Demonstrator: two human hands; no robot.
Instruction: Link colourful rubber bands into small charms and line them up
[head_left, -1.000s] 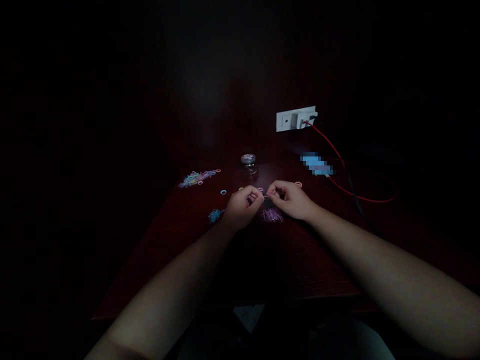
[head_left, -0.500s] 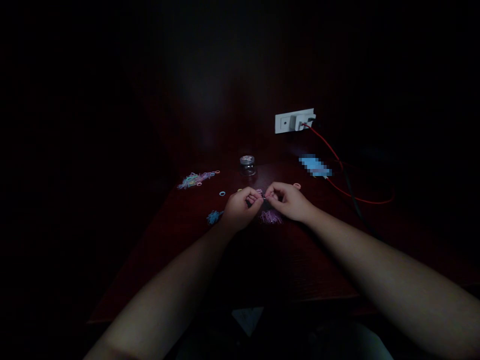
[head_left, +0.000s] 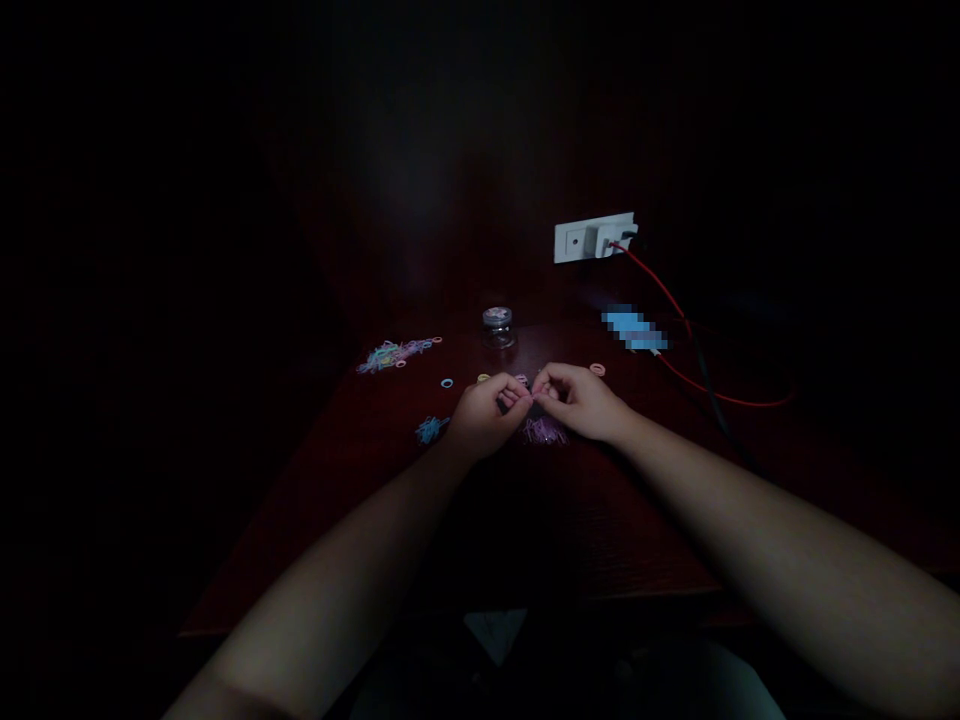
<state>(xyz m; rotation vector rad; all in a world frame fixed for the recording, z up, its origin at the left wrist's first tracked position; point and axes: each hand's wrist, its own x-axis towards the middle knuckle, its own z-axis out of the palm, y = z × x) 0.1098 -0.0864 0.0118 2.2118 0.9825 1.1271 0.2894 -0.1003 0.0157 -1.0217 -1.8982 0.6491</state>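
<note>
The room is very dark. My left hand [head_left: 484,415] and my right hand [head_left: 577,400] meet over a dark red table [head_left: 375,500], fingertips pinched together on something tiny that I cannot make out. Just below them lies a small heap of purple rubber bands [head_left: 544,432]. A blue bunch of bands [head_left: 431,430] lies left of my left hand. Loose rings lie around: a blue ring [head_left: 447,383] and a pink ring [head_left: 597,369].
A pile of mixed pastel bands [head_left: 394,354] lies at the table's far left. A small glass jar [head_left: 497,326] stands behind my hands. A wall socket [head_left: 592,239] holds a plug with a red cable [head_left: 697,385] running across the right side. A light-blue object [head_left: 634,328] lies near it.
My fingertips have closed the small gap between the two hands and now touch. The view shifted slightly; nothing on the table moved.
</note>
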